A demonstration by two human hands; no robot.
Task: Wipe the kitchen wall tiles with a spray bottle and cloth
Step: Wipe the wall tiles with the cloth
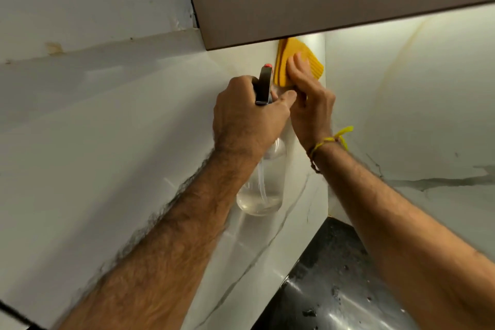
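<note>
cloth [300, 61], yellow, ribbed, folded

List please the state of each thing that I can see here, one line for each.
spray bottle: upright, partly filled with clear liquid, gripped at the head.
yellow cloth: folded, pressed flat on the wall tiles.
left hand: grips the bottle.
right hand: presses the cloth.
countertop: dark, wet.
</note>
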